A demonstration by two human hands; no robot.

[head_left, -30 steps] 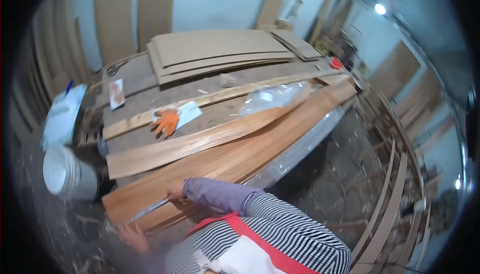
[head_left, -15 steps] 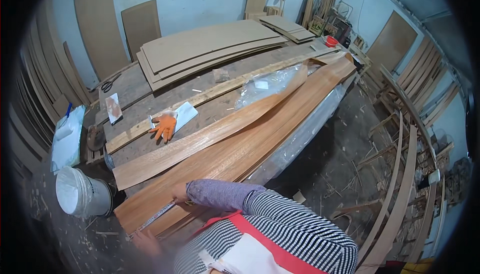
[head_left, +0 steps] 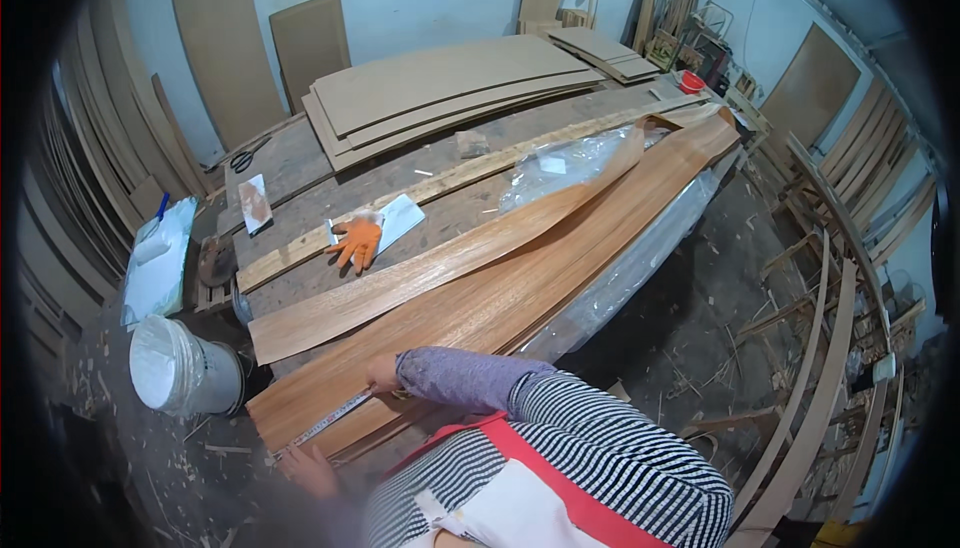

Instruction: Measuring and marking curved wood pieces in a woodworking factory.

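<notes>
A tape measure (head_left: 332, 415) is pulled out along the near end of a stack of long reddish-brown wood veneer sheets (head_left: 470, 318). At the sheets' near left end, my left hand (head_left: 310, 470) has its fingers at the tape's end; they are partly blurred. My right hand (head_left: 384, 373), in a purple over-sleeve, is closed around the tape farther along. A bit of yellow, perhaps the tape's case, shows under that wrist. One loose veneer strip (head_left: 420, 273) lies apart along the stack's far side, its far end curling up.
On the workbench lie an orange glove (head_left: 355, 243), scissors (head_left: 241, 160), a long pale batten (head_left: 290, 260), clear plastic film (head_left: 585, 318) and stacked brown boards (head_left: 450, 88). A white bucket (head_left: 180, 368) stands at the left. Curved wood strips (head_left: 835, 368) and scraps fill the right.
The view has swung slightly left, so everything sits farther right in the picture. Both hands stay at the tape, which keeps its place on the veneer.
</notes>
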